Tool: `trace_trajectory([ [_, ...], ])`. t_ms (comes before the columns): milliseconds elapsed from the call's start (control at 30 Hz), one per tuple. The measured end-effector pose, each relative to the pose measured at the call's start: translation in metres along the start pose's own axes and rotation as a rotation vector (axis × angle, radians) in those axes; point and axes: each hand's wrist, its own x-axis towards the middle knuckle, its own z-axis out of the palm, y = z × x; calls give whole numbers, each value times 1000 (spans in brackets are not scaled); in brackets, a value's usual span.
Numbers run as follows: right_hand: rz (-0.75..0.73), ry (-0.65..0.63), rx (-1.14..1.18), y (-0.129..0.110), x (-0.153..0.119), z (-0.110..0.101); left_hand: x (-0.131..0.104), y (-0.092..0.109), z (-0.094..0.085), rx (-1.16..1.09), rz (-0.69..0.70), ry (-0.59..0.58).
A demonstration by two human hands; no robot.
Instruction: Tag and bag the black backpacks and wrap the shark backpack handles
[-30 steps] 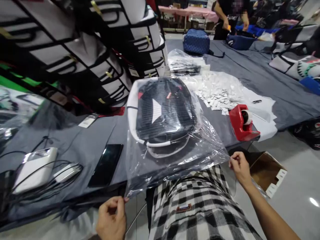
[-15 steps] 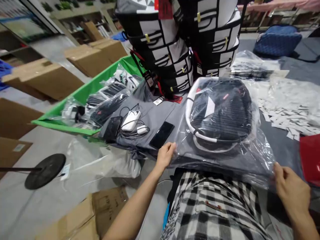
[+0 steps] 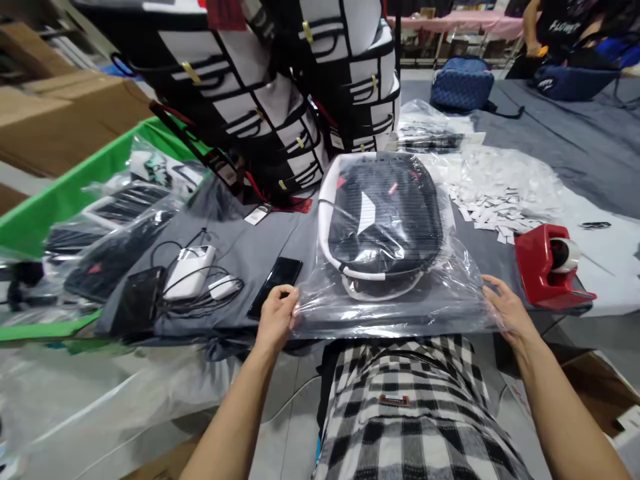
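A black backpack with white trim lies on the grey-covered table inside a clear plastic bag. My left hand pinches the bag's near left corner, just beside a black phone. At the near right corner, my right hand grips the bag's edge between thumb and fingers. Between both hands the bag's open-looking end is stretched flat along the table's front edge. The undersides of the fingers are partly hidden.
A red tape dispenser stands at right, near loose white slips. Stacked black-and-white backpacks rise behind. At left are a white charger with cables and a green bin of bagged goods. Another person is at far right.
My view has turned to the right, bringing the whole tape dispenser into sight. My right hand has raised its bag corner, and the bag's near edge is now straighter and tauter.
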Motion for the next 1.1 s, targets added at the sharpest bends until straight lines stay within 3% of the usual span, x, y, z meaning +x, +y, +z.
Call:
trace_trajectory([
  [133, -7, -37, 321, 13, -11, -5, -12, -6, -6, -382, -211, -46],
  [233, -65, -2, 358, 22, -18, -3, -19, -17, -7, -455, -203, -2],
  [367, -170, 117, 179, 20, -18, 0, -23, -30, -5, -319, -7, 18],
  [533, -527, 391, 30, 5, -7, 9, -18, -30, 0, 55, 402, 174],
  [600, -574, 434, 77, 0, -4, 19, -12, -29, 7, 62, 496, 254],
  [767, -459, 413, 92, -4, 7, 45, 12, -32, 32, -239, 418, 344],
  [933, -375, 382, 157, 2, 20, 49, 22, -24, 44, 17, 381, 438],
  [1000, -359, 397, 128, 5, 20, 48, 14, -14, 48, 208, 471, 541],
  [1067, -352, 407, 84, 6, 17, 47, 0, -1, 57, 398, 683, 662],
  [1100, -355, 408, 70, 6, 15, 47, -8, 5, 64, 487, 821, 664],
])
